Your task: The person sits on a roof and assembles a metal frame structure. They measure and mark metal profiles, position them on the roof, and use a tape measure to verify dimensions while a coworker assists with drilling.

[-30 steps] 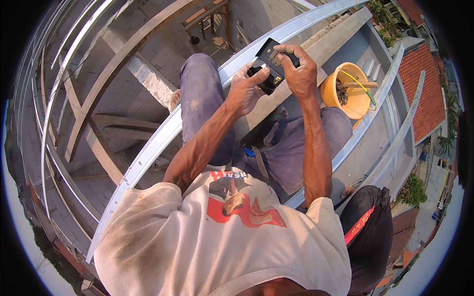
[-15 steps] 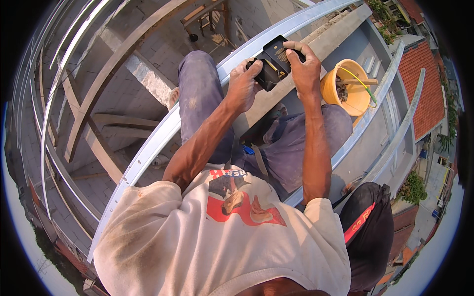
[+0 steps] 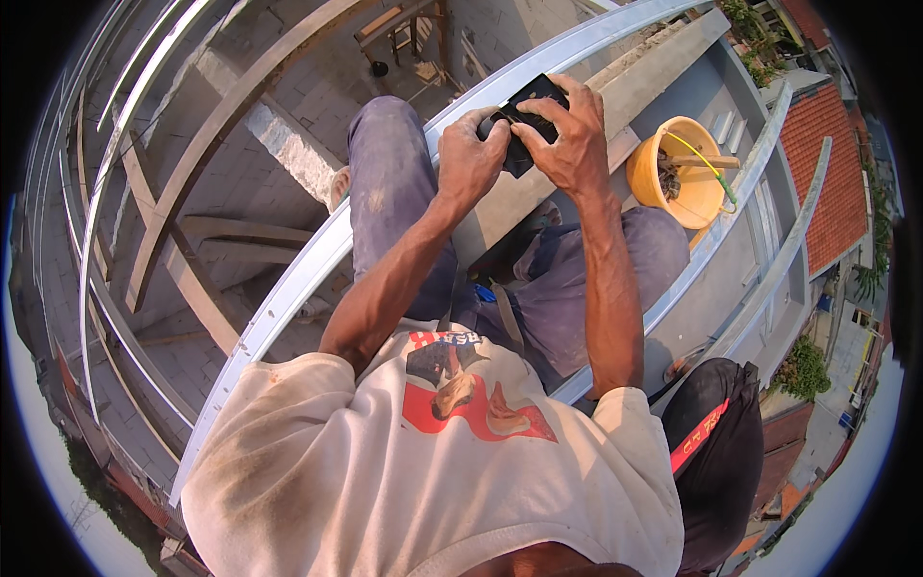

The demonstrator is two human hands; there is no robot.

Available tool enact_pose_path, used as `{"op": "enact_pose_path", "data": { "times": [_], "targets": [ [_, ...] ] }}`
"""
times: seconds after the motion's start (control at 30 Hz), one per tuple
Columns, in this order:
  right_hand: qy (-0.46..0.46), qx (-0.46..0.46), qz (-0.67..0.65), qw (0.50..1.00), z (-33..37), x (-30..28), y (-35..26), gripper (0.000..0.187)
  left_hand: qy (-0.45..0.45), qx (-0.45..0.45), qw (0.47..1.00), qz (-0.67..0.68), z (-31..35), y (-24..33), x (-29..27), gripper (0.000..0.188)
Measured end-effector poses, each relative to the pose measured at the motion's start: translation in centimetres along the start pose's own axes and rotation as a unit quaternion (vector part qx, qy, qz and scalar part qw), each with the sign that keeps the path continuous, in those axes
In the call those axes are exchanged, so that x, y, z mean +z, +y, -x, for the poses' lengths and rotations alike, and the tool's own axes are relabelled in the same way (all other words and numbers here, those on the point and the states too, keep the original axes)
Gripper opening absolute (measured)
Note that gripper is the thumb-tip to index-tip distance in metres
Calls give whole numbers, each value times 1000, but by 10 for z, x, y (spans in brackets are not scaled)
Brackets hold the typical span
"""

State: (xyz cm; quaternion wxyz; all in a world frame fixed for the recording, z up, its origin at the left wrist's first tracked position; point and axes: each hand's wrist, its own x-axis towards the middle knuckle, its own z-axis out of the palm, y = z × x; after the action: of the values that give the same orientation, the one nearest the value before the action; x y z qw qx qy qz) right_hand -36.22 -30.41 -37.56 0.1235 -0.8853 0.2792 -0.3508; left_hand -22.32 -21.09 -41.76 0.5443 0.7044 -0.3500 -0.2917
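A small flat black box [image 3: 520,162] is held between my two hands, above the grey beam in front of me. My left hand [image 3: 471,159] grips its left edge, thumb on top and fingers partly hidden underneath. My right hand [image 3: 569,144] is closed over its right side and upper part, the fingers bent and pinching at its middle. The two thumbs are close together. Fingers cover much of the box, so I cannot tell whether its lid is open or what lies inside.
A yellow bucket [image 3: 685,183] with a wooden-handled tool [image 3: 711,162] and a yellow-green handle stands to the right. A pale metal rail [image 3: 308,255] curves along my left side. Beyond it, timber beams [image 3: 183,183] cross over a lower floor. Another person's dark-trousered leg [image 3: 711,452] is at lower right.
My right hand has moved left and in over the black box, closer to my left hand. The box stood open before, showing a yellowish strip inside; the fingers now hide that.
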Motion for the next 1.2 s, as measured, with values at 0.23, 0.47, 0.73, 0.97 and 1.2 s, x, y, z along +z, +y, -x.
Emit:
{"op": "enact_pose_path", "data": {
  "times": [0.23,0.47,0.73,0.97,1.2],
  "targets": [
    [21,-20,95,995,2,4,-2,24,-34,-5,999,-40,-2,30,-8,38],
    [34,-30,146,988,4,10,-3,15,-26,5,999,-42,-3,26,-3,37],
    [52,31,146,987,8,17,5,6,-15,-24,999,17,-8,12,7,33],
    [47,77,72,993,9,20,14,9,-87,-76,985,128,-10,5,7,34],
    [41,23,79,996,5,11,8,10,-23,58,998,-6,-2,20,3,34]
  ]
}}
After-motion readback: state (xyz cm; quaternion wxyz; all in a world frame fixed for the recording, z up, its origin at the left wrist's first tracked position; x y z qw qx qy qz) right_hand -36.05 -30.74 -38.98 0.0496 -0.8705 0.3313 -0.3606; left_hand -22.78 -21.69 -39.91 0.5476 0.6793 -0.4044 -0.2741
